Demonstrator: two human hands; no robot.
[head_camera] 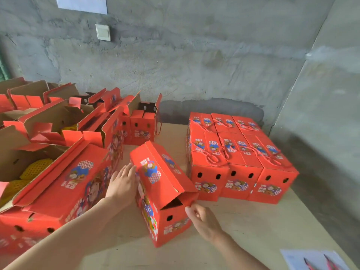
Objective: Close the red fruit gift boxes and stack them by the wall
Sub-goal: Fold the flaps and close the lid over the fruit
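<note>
Box print: white characters on the red cardboard gift box (pixel 165 184) at the right grip (pixel 202 221), blurred, unreadable.
Wall notice: white paper sheet (pixel 81 4) far above that grip, marks cropped, unreadable.

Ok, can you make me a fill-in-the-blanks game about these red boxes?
The fruit in the open boxes sits in ____ netting.
The closed boxes each show ____ dark holes on the near end.
They stand to the ____ of the box that the left hand touches.
Missing words: yellow, two, right.

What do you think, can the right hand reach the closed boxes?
Probably yes: only bare table lies between the right hand and the closed boxes, though it pinches a box flap.
</note>
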